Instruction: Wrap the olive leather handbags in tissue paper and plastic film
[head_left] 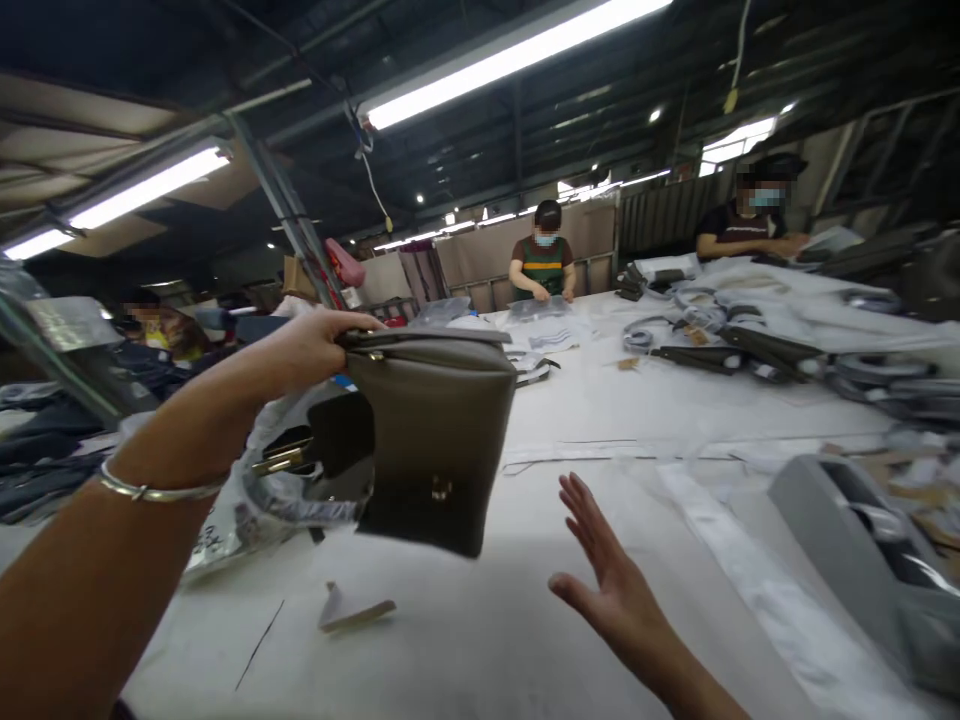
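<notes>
Through the head camera I see a white worktop point(480, 640). Near its front edge lies a bent scrap of card point(358, 615); left of that I make out a clear plastic bag point(229, 530) with dark markings. A grey tape dispenser point(832, 540) stands at right, coiled straps point(877, 370) beyond it.

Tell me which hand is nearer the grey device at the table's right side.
Right. The right hand is open, left of the grey device and not touching it; the left hand is farther left, gripping the top of the dark bag.
</notes>
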